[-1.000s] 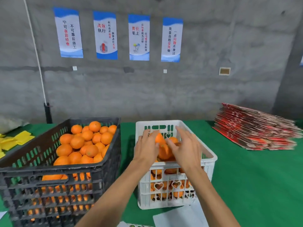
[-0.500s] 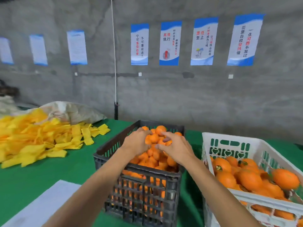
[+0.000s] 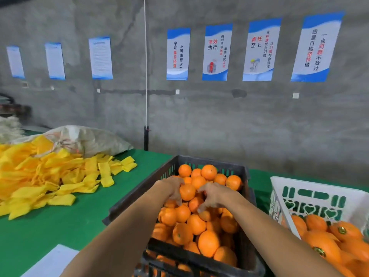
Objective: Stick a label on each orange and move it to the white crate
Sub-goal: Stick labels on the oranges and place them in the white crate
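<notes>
Orange fruit is heaped in the dark crate [image 3: 247, 176], where both hands are lowered. One orange [image 3: 187, 191] is cupped by the left hand [image 3: 172, 188]; whether the right hand [image 3: 214, 196] grips anything cannot be told. Labelled oranges [image 3: 323, 246] are held in the white crate [image 3: 319, 188], just beside.

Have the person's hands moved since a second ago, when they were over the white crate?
Yes. Both the left hand and right hand have gone leftward, from the white crate to the dark crate of oranges beside it.
</notes>
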Tool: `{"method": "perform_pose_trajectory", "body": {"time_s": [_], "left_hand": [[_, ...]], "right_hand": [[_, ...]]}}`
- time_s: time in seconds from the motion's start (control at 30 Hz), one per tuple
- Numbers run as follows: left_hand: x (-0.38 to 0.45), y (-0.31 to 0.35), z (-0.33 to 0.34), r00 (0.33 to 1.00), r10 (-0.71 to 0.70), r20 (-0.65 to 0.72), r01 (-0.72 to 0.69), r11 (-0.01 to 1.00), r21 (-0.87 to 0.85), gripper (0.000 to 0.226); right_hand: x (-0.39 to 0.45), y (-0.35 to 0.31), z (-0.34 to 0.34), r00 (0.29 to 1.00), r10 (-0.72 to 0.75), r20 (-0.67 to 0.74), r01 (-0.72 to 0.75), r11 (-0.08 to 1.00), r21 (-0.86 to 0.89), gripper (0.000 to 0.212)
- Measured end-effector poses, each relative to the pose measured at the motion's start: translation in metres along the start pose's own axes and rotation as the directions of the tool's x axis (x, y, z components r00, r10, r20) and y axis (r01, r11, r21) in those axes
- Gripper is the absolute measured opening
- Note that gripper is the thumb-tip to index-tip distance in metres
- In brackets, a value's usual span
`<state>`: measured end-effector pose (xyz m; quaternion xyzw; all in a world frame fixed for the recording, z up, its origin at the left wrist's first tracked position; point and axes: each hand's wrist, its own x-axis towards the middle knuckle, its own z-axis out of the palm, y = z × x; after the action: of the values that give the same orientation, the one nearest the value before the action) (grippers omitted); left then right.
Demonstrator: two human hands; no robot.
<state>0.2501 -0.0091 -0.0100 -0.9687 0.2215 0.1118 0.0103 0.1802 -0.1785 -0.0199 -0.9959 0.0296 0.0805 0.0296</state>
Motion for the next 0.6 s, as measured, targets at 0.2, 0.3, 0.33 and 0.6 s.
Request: {"method": "perform_pose_trajectory", "body": {"time_s": [0.2,0.3,0.33,0.6], "left_hand": [[0.034,0.007,-0.004,0.999,0.025,-0.028,-0.022,0.993,0.116,0.092],[0.041,0.02,0.001,0.996,0.082,-0.019,-0.078,0.986,0.146,0.096],[0.041,0.024,0.001,0.995,0.096,-0.024,-0.092,0.986,0.137,0.094],[-0.013,0.025,-0.024,0.938,0.208,-0.276,-0.188,0.977,0.099,0.079]], "right_hand": [[0.033,-0.003,0.003,0.983,0.012,0.183,0.017,0.988,-0.153,0.062],[0.037,-0.007,0.008,0.987,-0.005,0.163,0.034,0.983,-0.181,0.054],[0.036,-0.009,0.009,0.987,-0.01,0.159,0.039,0.983,-0.181,0.052],[-0.032,0.003,-0.02,0.967,-0.019,-0.255,0.06,0.986,0.156,0.049]]}}
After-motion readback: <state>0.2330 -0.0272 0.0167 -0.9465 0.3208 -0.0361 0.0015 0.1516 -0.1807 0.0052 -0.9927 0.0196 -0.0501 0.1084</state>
